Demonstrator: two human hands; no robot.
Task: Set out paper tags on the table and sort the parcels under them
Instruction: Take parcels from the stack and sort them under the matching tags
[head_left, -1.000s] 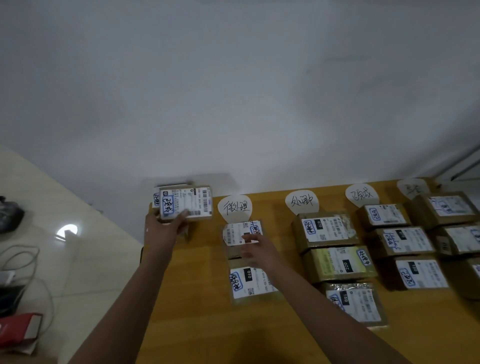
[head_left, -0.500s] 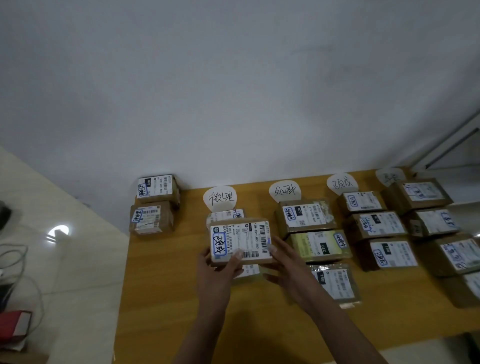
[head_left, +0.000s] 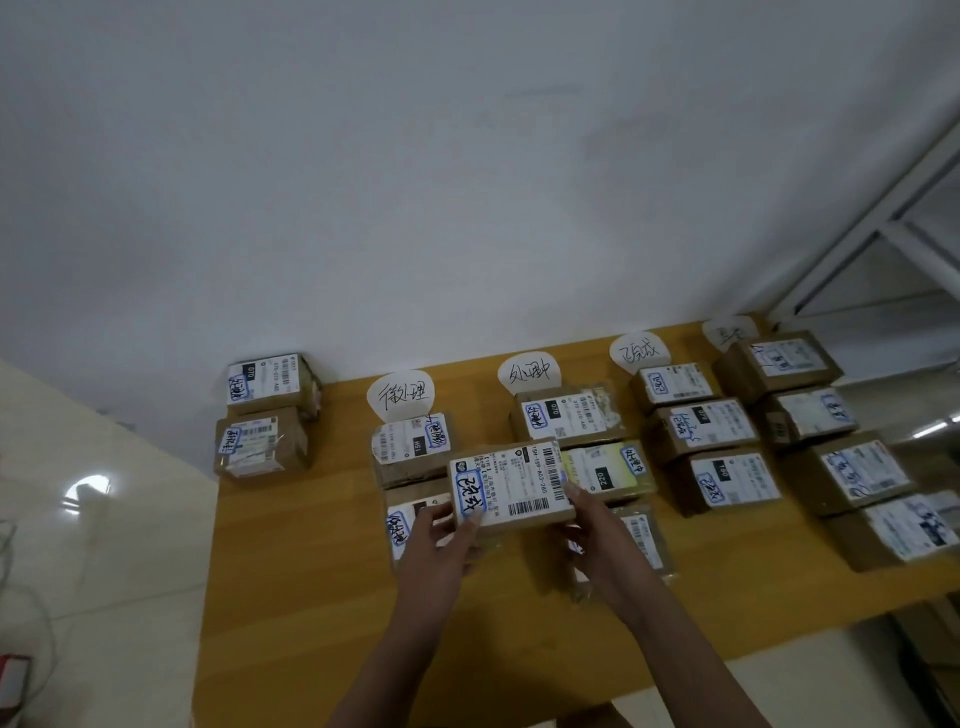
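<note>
The left hand (head_left: 436, 540) grips the near-left corner of a brown parcel (head_left: 511, 486) — thumb pressed on the white label (head_left: 519, 475), the other fingers curled beneath and out of sight. The right hand (head_left: 597, 530) takes the opposite end, its fingers (head_left: 571, 489) narrow, one tip on the label's right edge and the rest tucked under the box. Both forearms (head_left: 405, 639) rise from the lower edge of the view and converge, palms turned inward toward each other. The parcel is held off the table (head_left: 311, 545), label up and tipped toward the camera, its long axis running left to right with the right end a little farther away; it hangs over the gap between the first and second columns of sorted parcels (head_left: 717, 431). Four paper tags (head_left: 400, 395) lie in a row along the far edge — each with boxes lined up below it. Two more boxes (head_left: 260, 447) sit apart at the table's far-left corner
</note>
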